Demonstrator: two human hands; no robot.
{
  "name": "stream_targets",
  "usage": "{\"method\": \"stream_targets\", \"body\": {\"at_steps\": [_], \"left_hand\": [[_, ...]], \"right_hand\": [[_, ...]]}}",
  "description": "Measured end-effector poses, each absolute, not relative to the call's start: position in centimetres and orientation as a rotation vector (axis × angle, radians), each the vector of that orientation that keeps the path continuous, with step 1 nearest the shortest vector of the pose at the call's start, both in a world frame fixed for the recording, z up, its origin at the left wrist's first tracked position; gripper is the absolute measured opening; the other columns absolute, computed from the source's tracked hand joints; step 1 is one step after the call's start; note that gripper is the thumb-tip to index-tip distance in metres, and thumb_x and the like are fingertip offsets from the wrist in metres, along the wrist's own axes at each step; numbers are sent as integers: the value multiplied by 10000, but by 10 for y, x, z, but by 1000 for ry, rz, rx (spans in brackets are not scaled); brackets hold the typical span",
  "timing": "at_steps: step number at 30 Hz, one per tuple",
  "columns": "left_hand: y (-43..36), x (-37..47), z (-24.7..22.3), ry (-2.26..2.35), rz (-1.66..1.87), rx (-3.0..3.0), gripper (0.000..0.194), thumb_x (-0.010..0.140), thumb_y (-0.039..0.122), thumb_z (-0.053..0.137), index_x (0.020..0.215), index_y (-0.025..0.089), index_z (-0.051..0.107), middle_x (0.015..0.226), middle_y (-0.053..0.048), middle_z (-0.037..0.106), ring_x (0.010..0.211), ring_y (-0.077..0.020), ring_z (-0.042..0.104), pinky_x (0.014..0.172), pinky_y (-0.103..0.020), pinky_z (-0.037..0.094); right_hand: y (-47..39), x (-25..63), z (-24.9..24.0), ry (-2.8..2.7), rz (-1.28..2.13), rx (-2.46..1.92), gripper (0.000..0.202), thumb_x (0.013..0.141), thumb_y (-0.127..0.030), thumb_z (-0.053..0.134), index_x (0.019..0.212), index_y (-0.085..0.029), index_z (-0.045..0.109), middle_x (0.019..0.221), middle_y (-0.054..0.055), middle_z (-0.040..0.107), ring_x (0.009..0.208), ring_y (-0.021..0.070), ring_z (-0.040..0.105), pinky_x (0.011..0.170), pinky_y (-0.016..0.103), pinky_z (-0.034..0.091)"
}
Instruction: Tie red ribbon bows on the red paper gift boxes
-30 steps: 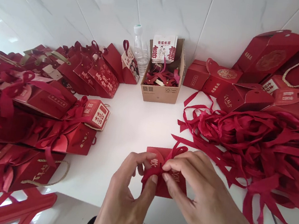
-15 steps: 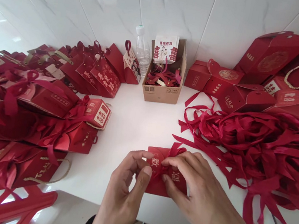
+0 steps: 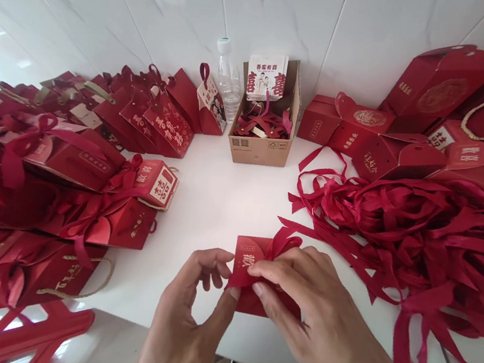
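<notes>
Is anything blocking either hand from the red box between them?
Nothing visible. The right hand is at the ribbon on the red box, the left hand by its left edge. The loose ribbon pile lies off to the right.

In front of the matt cardboard carton [image 3: 257, 153], a smooth paperboard box [image 3: 248, 248] lies on the sleek white tabletop [image 3: 207, 200]. Right of the carton is a satiny cloth ribbon heap [image 3: 416, 232]; left, a clear, shiny plastic bottle [image 3: 227, 85]; behind, glossy marbled tiles [image 3: 276, 11].
</notes>
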State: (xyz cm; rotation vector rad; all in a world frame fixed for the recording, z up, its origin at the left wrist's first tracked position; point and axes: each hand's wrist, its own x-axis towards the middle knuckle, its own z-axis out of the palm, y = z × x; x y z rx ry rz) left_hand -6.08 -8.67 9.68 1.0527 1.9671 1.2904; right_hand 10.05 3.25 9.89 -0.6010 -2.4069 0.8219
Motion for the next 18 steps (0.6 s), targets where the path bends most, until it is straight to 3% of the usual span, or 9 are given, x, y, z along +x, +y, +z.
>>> {"method": "stream_targets", "body": {"at_steps": [4,9,12,18], "left_hand": [[-82,-57,101,1896,1387,811,124,954,313,719,1067,266,699,941,-20,690,870,-183,611,791,-282,506],[-79,-59,108,1536,1419,571,235,913,359,805,1092,262,687,894,-16,709,822,-158,614,750,-241,502],[-81,-63,110,1371,1328,647,204,965,391,753,1125,273,706,880,-14,695,756,-134,558,702,-218,478],[-78,-61,111,1604,1264,794,277,1017,473,642,1198,274,708,1109,-79,714,986,-233,625,848,-330,509]], "right_hand": [[34,96,101,-2385,902,-626,116,1078,-145,553,1054,-255,578,946,-8,668,871,199,582,837,409,458],[36,91,102,-2390,935,-711,133,1085,-140,486,1030,-237,558,965,29,647,890,226,582,785,417,500],[37,92,102,-2396,943,-718,137,1078,-134,469,1042,-232,558,994,45,643,915,236,583,783,423,521],[38,95,105,-2356,1006,-721,143,1092,-148,474,1055,-260,557,1022,23,651,971,204,601,819,376,531]]}}
